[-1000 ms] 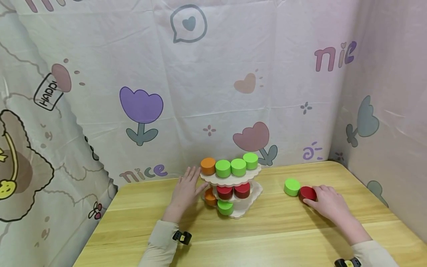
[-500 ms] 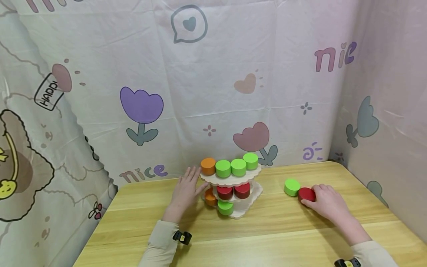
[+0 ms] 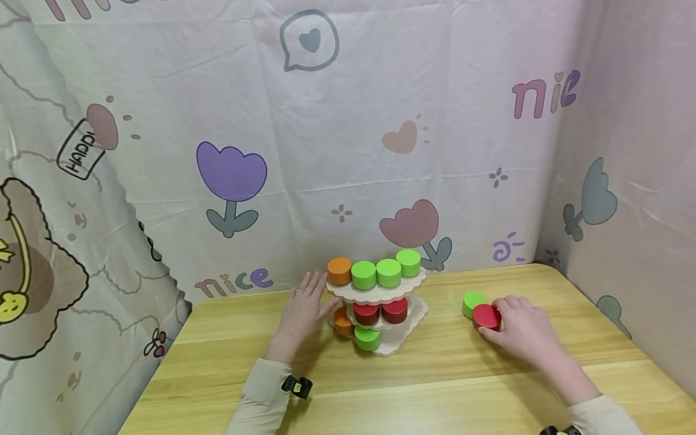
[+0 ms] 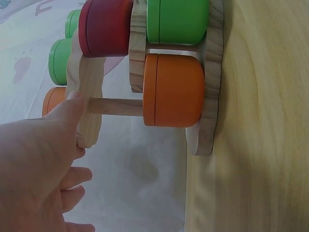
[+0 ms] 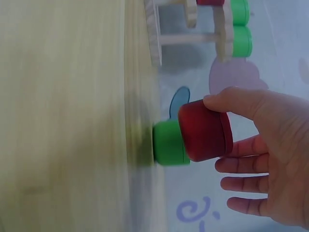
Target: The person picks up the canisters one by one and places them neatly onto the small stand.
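A pale wooden tiered stand [image 3: 375, 294] with scalloped shelves bears orange, green and red round blocks. My left hand [image 3: 301, 314] is at its left side with fingers extended; the thumb [image 4: 67, 108] touches the top shelf's edge in the left wrist view. On the right, my right hand [image 3: 527, 329] pinches a red round block [image 5: 203, 130] between thumb and fingers. That block is tilted and raised off the table in the right wrist view. Just behind it stands a green round block [image 3: 474, 304], partly covered by the red one.
The light wooden table [image 3: 424, 393] backs onto a printed cloth [image 3: 326, 133] with flowers and lettering. More cloth hangs at the left and right sides. An orange block [image 4: 174, 92] sits on the stand's lowest shelf near my left hand.
My right hand has moved slightly left and up with the red round block, which now overlaps the green one in the head view. The left hand and stand stay put.
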`<move>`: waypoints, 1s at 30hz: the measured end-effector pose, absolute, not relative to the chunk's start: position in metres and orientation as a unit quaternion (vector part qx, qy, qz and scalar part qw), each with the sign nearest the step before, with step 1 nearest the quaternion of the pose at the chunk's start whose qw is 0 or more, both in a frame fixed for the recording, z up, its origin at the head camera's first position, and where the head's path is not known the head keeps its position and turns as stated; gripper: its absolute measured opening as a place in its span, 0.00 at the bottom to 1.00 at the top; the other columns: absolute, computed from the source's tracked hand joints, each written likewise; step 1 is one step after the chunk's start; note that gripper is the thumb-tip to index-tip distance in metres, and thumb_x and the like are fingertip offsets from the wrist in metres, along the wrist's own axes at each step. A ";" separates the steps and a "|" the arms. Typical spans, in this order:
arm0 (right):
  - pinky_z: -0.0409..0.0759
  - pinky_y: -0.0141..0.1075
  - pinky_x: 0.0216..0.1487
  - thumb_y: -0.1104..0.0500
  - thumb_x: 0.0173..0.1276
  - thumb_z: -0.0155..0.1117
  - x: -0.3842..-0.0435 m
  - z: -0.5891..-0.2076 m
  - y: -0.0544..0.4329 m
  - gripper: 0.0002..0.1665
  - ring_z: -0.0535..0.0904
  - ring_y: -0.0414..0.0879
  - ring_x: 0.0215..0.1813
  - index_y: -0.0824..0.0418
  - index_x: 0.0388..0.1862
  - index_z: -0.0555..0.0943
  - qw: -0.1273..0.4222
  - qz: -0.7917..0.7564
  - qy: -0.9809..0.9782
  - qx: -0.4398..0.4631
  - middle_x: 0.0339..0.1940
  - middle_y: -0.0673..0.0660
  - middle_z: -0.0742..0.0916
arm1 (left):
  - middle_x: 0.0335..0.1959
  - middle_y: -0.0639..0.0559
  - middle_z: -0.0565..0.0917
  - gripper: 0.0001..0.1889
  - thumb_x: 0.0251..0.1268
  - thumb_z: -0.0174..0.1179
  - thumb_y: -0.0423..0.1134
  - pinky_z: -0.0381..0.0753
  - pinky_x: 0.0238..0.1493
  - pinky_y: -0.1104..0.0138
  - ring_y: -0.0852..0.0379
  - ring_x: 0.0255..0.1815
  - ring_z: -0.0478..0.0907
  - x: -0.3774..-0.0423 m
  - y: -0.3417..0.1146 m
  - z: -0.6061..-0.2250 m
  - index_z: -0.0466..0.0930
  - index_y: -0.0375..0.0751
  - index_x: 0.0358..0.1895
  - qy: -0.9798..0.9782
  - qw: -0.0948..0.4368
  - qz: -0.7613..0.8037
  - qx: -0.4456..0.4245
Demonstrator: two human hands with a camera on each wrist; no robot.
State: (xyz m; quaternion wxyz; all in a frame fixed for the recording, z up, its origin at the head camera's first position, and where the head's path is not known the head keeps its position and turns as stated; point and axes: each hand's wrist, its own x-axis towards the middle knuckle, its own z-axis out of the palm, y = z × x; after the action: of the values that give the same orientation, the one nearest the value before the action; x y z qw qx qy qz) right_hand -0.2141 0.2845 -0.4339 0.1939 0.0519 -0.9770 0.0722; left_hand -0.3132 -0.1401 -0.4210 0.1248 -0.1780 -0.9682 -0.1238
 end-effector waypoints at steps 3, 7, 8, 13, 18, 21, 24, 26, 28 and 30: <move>0.79 0.54 0.38 0.42 0.49 0.76 -0.212 -0.433 0.274 0.33 0.78 0.59 0.45 0.66 0.43 0.80 0.199 0.066 -0.975 0.066 0.42 0.63 0.85 | 0.77 0.40 0.59 0.39 0.70 0.48 0.63 0.55 0.74 0.39 0.41 0.80 0.49 -0.313 -0.140 -0.421 0.57 0.43 0.76 -0.967 0.130 -0.125 -0.179; 0.80 0.53 0.39 0.42 0.47 0.77 -0.209 -0.432 0.261 0.32 0.79 0.57 0.45 0.64 0.43 0.81 0.201 0.061 -0.974 0.082 0.42 0.62 0.85 | 0.77 0.40 0.59 0.39 0.70 0.48 0.63 0.56 0.73 0.38 0.40 0.79 0.51 -0.313 -0.140 -0.421 0.57 0.43 0.76 -0.967 0.131 -0.124 -0.179; 0.80 0.53 0.40 0.42 0.47 0.77 -0.208 -0.432 0.258 0.32 0.79 0.57 0.45 0.64 0.43 0.81 0.201 0.061 -0.974 0.085 0.42 0.62 0.85 | 0.77 0.40 0.59 0.39 0.70 0.48 0.63 0.57 0.73 0.38 0.40 0.79 0.51 -0.312 -0.140 -0.421 0.57 0.43 0.76 -0.967 0.132 -0.123 -0.179; 0.80 0.53 0.42 0.42 0.47 0.77 -0.207 -0.433 0.247 0.33 0.78 0.55 0.45 0.63 0.44 0.81 0.200 0.064 -0.972 0.100 0.43 0.60 0.85 | 0.77 0.41 0.57 0.39 0.70 0.47 0.64 0.55 0.74 0.39 0.41 0.80 0.49 -0.313 -0.140 -0.421 0.56 0.44 0.76 -0.969 0.123 -0.123 -0.178; 0.81 0.53 0.44 0.42 0.46 0.77 -0.204 -0.437 0.237 0.33 0.79 0.55 0.46 0.64 0.43 0.82 0.207 0.064 -0.969 0.121 0.43 0.60 0.85 | 0.78 0.42 0.56 0.40 0.70 0.45 0.65 0.53 0.75 0.40 0.42 0.80 0.47 -0.314 -0.139 -0.421 0.55 0.45 0.77 -0.969 0.120 -0.123 -0.180; 0.81 0.52 0.44 0.42 0.45 0.78 -0.203 -0.439 0.231 0.32 0.79 0.54 0.46 0.63 0.41 0.82 0.211 0.060 -0.967 0.133 0.40 0.58 0.85 | 0.78 0.42 0.56 0.40 0.70 0.45 0.66 0.54 0.75 0.40 0.42 0.80 0.48 -0.315 -0.139 -0.422 0.54 0.46 0.77 -0.969 0.119 -0.120 -0.180; 0.80 0.51 0.43 0.42 0.44 0.78 -0.202 -0.441 0.225 0.31 0.79 0.52 0.46 0.62 0.41 0.82 0.209 0.060 -0.966 0.141 0.38 0.56 0.84 | 0.78 0.42 0.56 0.40 0.70 0.44 0.66 0.53 0.75 0.40 0.42 0.80 0.48 -0.314 -0.138 -0.423 0.54 0.46 0.77 -0.970 0.118 -0.118 -0.177; 0.80 0.50 0.42 0.42 0.45 0.78 -0.202 -0.441 0.220 0.31 0.79 0.51 0.46 0.62 0.41 0.82 0.202 0.062 -0.967 0.144 0.38 0.55 0.84 | 0.78 0.43 0.55 0.40 0.70 0.45 0.66 0.53 0.76 0.41 0.42 0.80 0.47 -0.314 -0.139 -0.423 0.54 0.46 0.77 -0.970 0.118 -0.118 -0.175; 0.81 0.49 0.43 0.42 0.45 0.78 -0.202 -0.441 0.215 0.31 0.79 0.51 0.46 0.61 0.41 0.82 0.194 0.065 -0.968 0.148 0.39 0.54 0.84 | 0.78 0.43 0.55 0.40 0.70 0.45 0.66 0.53 0.76 0.41 0.43 0.81 0.47 -0.314 -0.139 -0.423 0.54 0.46 0.77 -0.970 0.118 -0.120 -0.174; 0.81 0.48 0.44 0.42 0.46 0.78 -0.203 -0.440 0.210 0.31 0.79 0.51 0.46 0.62 0.42 0.82 0.187 0.070 -0.968 0.152 0.39 0.55 0.84 | 0.78 0.44 0.55 0.40 0.70 0.44 0.66 0.53 0.76 0.41 0.43 0.81 0.47 -0.314 -0.140 -0.422 0.54 0.46 0.77 -0.970 0.119 -0.120 -0.174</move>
State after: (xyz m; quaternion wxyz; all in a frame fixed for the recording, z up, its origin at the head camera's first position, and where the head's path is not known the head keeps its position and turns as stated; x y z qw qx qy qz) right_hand -0.2033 0.2099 -0.4398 0.1871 0.1521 -0.9680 0.0699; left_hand -0.3138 -0.1398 -0.4225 0.1192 -0.1743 -0.9701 -0.1199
